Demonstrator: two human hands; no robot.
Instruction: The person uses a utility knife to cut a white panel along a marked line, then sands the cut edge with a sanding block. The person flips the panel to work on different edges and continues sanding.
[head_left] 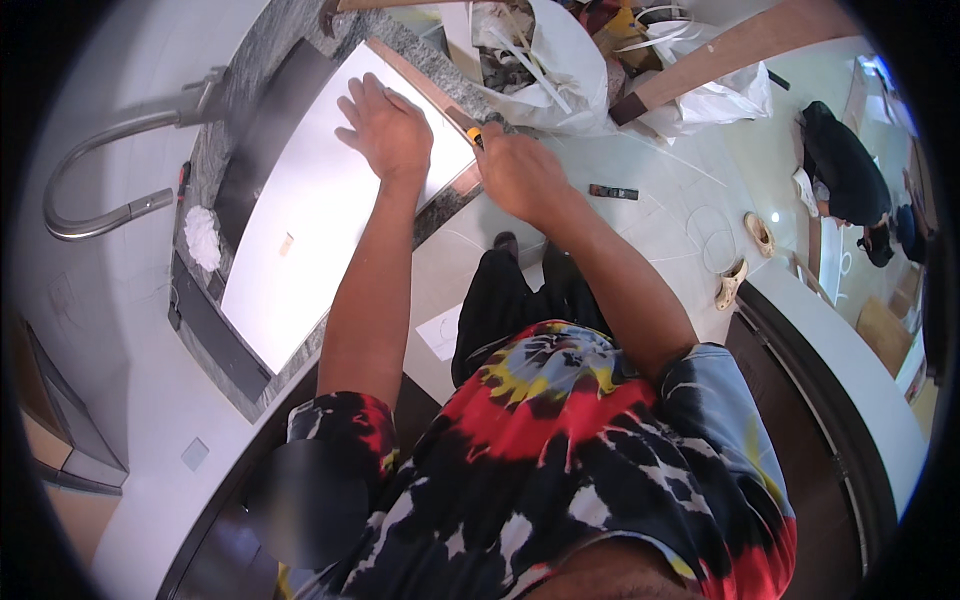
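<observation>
A white board (305,215) lies across the grey stone counter, with a brown strip (415,75) along its far edge. My left hand (388,130) rests flat on the board near its far end, fingers spread and holding nothing. At the board's right corner, my right hand (525,175) is closed around a yellow-and-black hand tool (475,137). Only a bit of that tool shows beyond my fingers, so its exact kind is hidden. A small beige mark (287,244) sits on the board's surface.
A curved metal faucet (75,190) and crumpled white paper (202,238) are to the left. White sacks of scrap (560,70) stand beyond the counter. On the floor are a black tool (613,192) and beige clogs (732,284). Another person (845,165) bends over at far right.
</observation>
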